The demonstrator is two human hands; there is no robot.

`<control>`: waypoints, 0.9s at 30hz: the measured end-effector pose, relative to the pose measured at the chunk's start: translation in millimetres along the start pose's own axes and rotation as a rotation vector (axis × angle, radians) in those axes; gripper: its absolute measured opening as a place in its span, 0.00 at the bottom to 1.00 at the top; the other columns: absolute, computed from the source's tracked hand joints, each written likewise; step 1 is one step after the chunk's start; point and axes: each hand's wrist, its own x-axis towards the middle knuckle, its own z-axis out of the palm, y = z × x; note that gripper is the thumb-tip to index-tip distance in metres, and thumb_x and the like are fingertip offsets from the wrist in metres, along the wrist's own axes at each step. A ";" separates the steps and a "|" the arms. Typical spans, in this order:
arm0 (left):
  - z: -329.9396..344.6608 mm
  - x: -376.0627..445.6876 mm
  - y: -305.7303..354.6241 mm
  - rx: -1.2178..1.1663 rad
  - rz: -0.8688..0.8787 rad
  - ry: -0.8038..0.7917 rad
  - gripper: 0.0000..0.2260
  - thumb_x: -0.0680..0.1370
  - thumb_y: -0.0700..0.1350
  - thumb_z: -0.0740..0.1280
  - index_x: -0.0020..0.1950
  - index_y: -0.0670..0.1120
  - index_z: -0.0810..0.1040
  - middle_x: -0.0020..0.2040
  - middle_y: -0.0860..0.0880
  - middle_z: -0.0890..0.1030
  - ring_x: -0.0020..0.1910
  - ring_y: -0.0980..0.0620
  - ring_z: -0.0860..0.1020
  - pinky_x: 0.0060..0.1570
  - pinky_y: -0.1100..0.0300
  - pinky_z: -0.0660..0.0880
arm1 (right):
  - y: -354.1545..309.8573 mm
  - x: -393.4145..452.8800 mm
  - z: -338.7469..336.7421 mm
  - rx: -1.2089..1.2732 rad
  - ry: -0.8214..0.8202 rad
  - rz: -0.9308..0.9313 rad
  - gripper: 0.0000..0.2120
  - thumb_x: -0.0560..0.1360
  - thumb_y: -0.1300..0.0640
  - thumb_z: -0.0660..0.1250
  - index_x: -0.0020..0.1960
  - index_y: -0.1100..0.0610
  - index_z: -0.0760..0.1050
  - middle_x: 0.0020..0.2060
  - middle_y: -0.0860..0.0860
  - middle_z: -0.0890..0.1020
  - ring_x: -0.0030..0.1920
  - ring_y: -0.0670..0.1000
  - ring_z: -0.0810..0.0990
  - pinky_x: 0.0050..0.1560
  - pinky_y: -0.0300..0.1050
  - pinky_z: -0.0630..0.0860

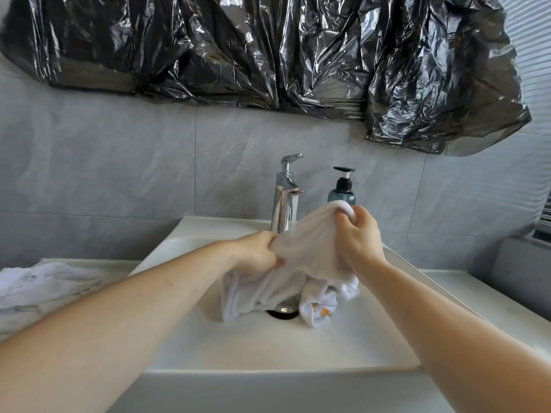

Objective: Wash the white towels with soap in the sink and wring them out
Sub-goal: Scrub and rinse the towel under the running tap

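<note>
A white towel (307, 248) hangs bunched between both hands above the white sink (268, 347). My left hand (258, 254) grips its left part with curled fingers. My right hand (359, 234) grips its upper right end, held higher, close to the soap bottle. The towel's lower folds, one with a small orange mark, drape onto the basin and partly cover the drain (284, 310). A chrome faucet (286, 195) stands behind the towel; I see no water running. A teal pump soap bottle (343, 189) stands to the faucet's right.
More white cloth (44, 281) lies crumpled on the marble counter left of the sink. Black plastic sheeting (268, 52) covers the wall above. Grey tiles back the sink. A grey ledge (518, 263) sits at the right.
</note>
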 end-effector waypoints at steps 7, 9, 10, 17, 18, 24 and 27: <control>-9.0 3.1 20.6 -0.231 0.174 0.396 0.04 0.76 0.45 0.67 0.48 0.52 0.74 0.42 0.54 0.77 0.41 0.53 0.74 0.37 0.63 0.69 | 2.0 -18.0 5.3 -0.077 -0.465 0.077 0.30 0.68 0.53 0.81 0.64 0.49 0.70 0.54 0.47 0.80 0.52 0.47 0.80 0.53 0.46 0.79; -8.0 2.4 30.2 -0.319 0.218 0.425 0.08 0.70 0.49 0.65 0.49 0.52 0.76 0.43 0.54 0.80 0.42 0.54 0.77 0.40 0.62 0.72 | -2.3 -25.3 13.2 -0.205 -0.566 -0.006 0.33 0.65 0.49 0.82 0.64 0.47 0.69 0.52 0.46 0.80 0.50 0.44 0.80 0.47 0.42 0.77; -6.1 2.9 32.2 -0.340 0.237 0.432 0.10 0.70 0.49 0.65 0.50 0.51 0.78 0.45 0.52 0.82 0.43 0.53 0.78 0.42 0.62 0.73 | -3.2 -26.2 16.8 -0.286 -0.579 -0.053 0.29 0.65 0.47 0.82 0.60 0.48 0.72 0.49 0.46 0.81 0.48 0.45 0.81 0.44 0.41 0.75; -6.0 4.8 22.4 -0.308 0.213 0.371 0.12 0.74 0.44 0.77 0.55 0.47 0.80 0.49 0.52 0.84 0.48 0.54 0.81 0.44 0.67 0.74 | -5.8 -22.8 10.3 -0.120 -0.467 0.085 0.03 0.76 0.54 0.71 0.45 0.52 0.81 0.37 0.46 0.84 0.39 0.46 0.82 0.38 0.41 0.76; -6.4 1.1 25.1 -0.350 0.211 0.321 0.16 0.72 0.46 0.79 0.57 0.48 0.79 0.51 0.53 0.84 0.49 0.56 0.81 0.47 0.65 0.75 | -7.3 -22.0 7.6 -0.060 -0.441 0.110 0.02 0.76 0.55 0.71 0.45 0.53 0.82 0.38 0.47 0.85 0.39 0.46 0.82 0.38 0.40 0.76; 3.2 -10.9 14.6 -0.293 0.004 -0.165 0.29 0.68 0.57 0.79 0.67 0.58 0.76 0.63 0.55 0.82 0.62 0.58 0.79 0.64 0.56 0.76 | -6.6 -12.1 0.7 0.147 -0.322 0.284 0.09 0.73 0.52 0.69 0.50 0.54 0.83 0.43 0.54 0.87 0.45 0.55 0.85 0.46 0.48 0.80; 1.0 -9.4 11.6 -0.096 -0.042 -0.181 0.18 0.74 0.58 0.76 0.62 0.55 0.82 0.58 0.53 0.84 0.54 0.56 0.81 0.50 0.60 0.76 | -2.4 -8.9 -1.5 0.185 -0.274 0.305 0.09 0.74 0.52 0.68 0.51 0.54 0.83 0.44 0.54 0.88 0.47 0.57 0.86 0.49 0.52 0.82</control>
